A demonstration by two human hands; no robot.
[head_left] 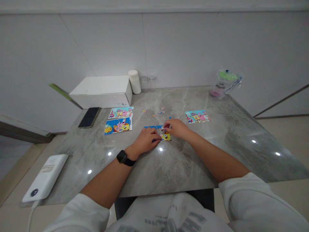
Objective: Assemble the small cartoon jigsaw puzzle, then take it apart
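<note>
A small, partly built cartoon jigsaw puzzle (166,137) lies on the grey marble table (169,167) in front of me. My left hand (145,141), with a black watch on the wrist, rests flat on the puzzle's left part. My right hand (176,128) pinches a small puzzle piece (164,129) with its fingertips at the puzzle's upper right edge. Several loose puzzle pieces (159,112) lie scattered just beyond the puzzle.
Two finished cartoon puzzles (118,120) lie at the left, another (197,116) at the right. A black phone (89,117), a white box (102,91), a white jar (134,82) and a plastic bag (225,83) stand farther back. A white power bank (45,181) sits at the near left edge.
</note>
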